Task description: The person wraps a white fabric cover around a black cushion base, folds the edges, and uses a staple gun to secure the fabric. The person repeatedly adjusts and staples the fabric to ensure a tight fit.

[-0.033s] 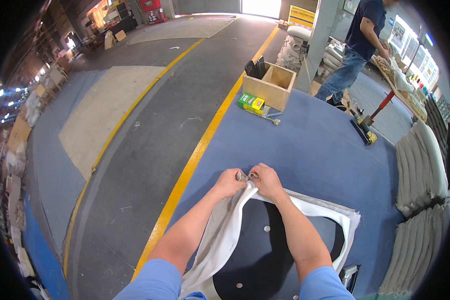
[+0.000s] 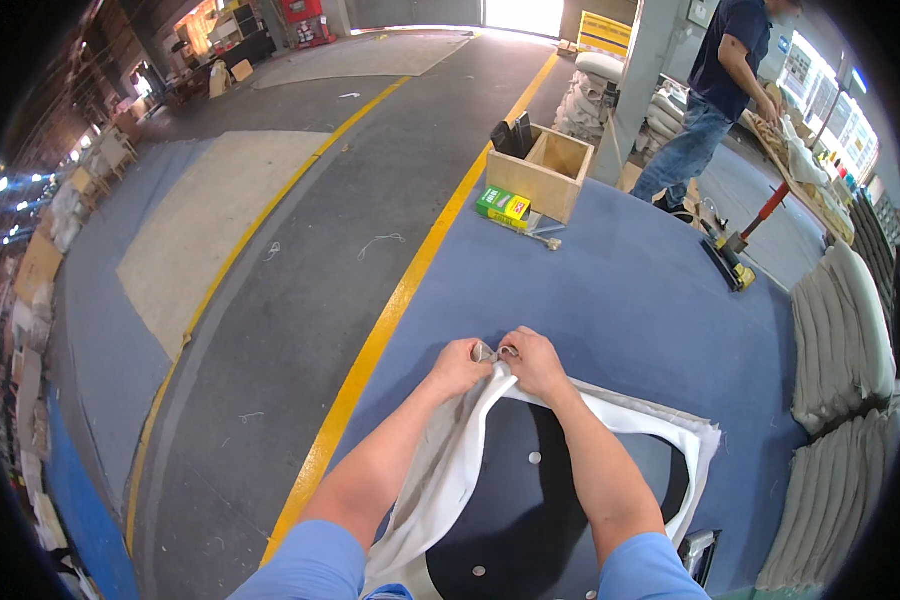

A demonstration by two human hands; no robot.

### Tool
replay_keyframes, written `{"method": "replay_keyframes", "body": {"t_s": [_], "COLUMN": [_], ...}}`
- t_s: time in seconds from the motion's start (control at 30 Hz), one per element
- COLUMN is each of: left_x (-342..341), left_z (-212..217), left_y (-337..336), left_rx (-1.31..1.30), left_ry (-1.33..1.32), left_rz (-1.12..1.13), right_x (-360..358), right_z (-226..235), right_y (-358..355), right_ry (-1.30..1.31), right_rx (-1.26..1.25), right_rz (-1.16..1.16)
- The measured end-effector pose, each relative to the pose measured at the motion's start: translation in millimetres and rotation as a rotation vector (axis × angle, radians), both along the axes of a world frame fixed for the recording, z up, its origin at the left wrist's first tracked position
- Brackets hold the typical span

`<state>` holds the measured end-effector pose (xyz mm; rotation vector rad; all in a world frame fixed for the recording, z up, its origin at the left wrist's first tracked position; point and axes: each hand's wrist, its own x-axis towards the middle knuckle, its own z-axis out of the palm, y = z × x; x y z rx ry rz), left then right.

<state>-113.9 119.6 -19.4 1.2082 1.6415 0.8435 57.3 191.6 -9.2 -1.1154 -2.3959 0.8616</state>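
My left hand point(image 2: 458, 368) and my right hand point(image 2: 532, 362) are close together at the far left corner of a cushion-like panel. Each is closed, its fingers pinching the grey-beige fabric point(image 2: 428, 450) at that corner. White padding point(image 2: 460, 480) runs along the panel's edges, inside the fabric. The panel's dark board point(image 2: 500, 500) faces up and carries several pale round buttons. My right forearm crosses over the board and hides part of it. The panel lies on a blue-covered table point(image 2: 610, 290).
A wooden box point(image 2: 560, 180) and a green-yellow carton point(image 2: 503, 206) stand at the table's far end. A nail gun point(image 2: 735, 268) lies far right; a metal tool point(image 2: 700, 552) lies beside the panel. Folded grey covers point(image 2: 840, 340) are stacked at right. A person point(image 2: 715, 100) works beyond.
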Motion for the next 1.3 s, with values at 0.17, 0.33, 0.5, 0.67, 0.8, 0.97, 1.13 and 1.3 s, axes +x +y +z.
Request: {"method": "replay_keyframes", "body": {"t_s": [0.17, 0.33, 0.5, 0.67, 0.8, 0.97, 1.13, 1.3], "left_x": [14.5, 20.9, 20.9, 24.9, 22.6, 15.5, -5.5, -26.1], "left_z": [-4.8, -5.9, 0.4, 10.5, 9.9, 17.0, 22.9, 2.2], "left_y": [-6.7, 0.0, 21.3, 37.4, 47.4, 49.2, 38.8, 31.5], "left_rx": [-0.103, -0.151, -0.238, -0.41, -0.468, -0.545, -0.557, -0.568], "left_ry": [-0.205, -0.067, 0.037, 0.239, 0.263, 0.118, -0.15, -0.283], "left_rz": [0.199, 0.248, 0.201, 0.185, 0.086, 0.046, -0.016, 0.035], "right_x": [3.4, -4.1, -13.0, -13.5, -10.3, -6.4, -0.6, -14.7], "right_z": [3.2, 9.5, 8.1, 4.0, -1.6, -4.3, -1.6, 11.8], "right_y": [6.1, 13.6, 31.7, 35.4, 38.9, 38.1, 40.1, 38.4], "right_ry": [-0.139, -0.263, -0.314, -0.252, -0.222, -0.203, -0.231, -0.225], "right_rx": [-0.023, -0.06, -0.248, -0.46, -0.464, -0.314, -0.248, -0.314], "right_rz": [0.055, 0.074, 0.025, -0.033, 0.006, 0.105, 0.143, 0.197]}}
